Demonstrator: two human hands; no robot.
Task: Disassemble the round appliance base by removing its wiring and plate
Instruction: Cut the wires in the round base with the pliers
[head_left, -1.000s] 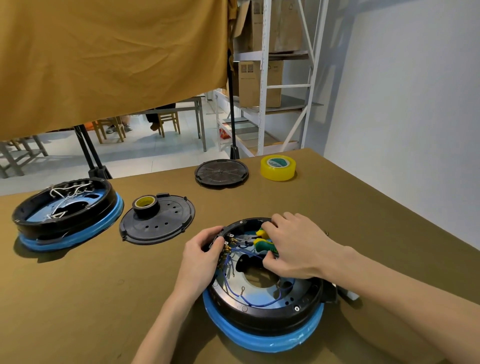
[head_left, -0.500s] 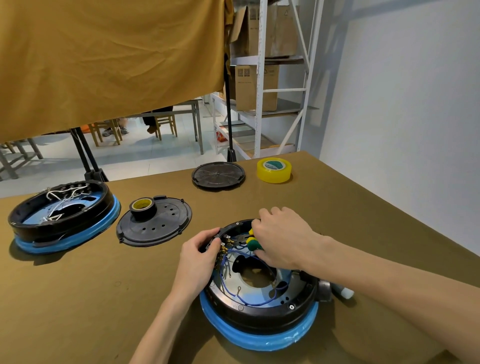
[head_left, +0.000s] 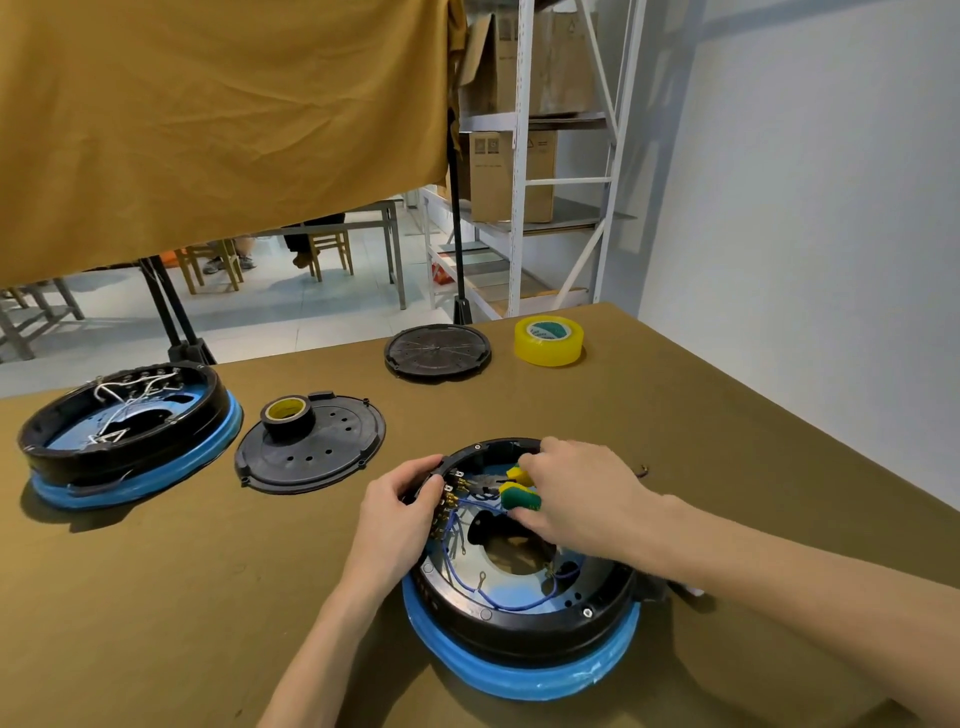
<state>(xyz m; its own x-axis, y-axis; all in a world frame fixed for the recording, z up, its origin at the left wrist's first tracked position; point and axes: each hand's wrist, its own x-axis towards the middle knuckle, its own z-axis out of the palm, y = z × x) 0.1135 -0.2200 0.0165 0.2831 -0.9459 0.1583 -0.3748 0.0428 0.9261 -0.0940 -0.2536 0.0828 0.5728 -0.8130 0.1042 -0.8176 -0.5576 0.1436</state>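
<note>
Head view: my left hand (head_left: 402, 512) grips the base (head_left: 524, 587) rim near me on the table (head_left: 208, 597); my right hand (head_left: 582, 499) squeezes pliers (head_left: 519, 491) at the terminals. Blue wires (head_left: 498, 597) remain inside, plate not out.

Olive table (head_left: 727, 441): two round bases (head_left: 524, 639) (head_left: 130, 441), two plates (head_left: 311, 452) (head_left: 438, 352), yellow tape (head_left: 548, 340).

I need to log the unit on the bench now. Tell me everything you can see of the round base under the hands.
The round base is a black plastic ring wrapped in a blue band, lying flat and open side up on the olive table. Inside lie a silvery plate with a central hole and loose blue wires. The left hand grips its left rim; the right hand works pliers with yellow-green handles at the brass terminals.
</note>
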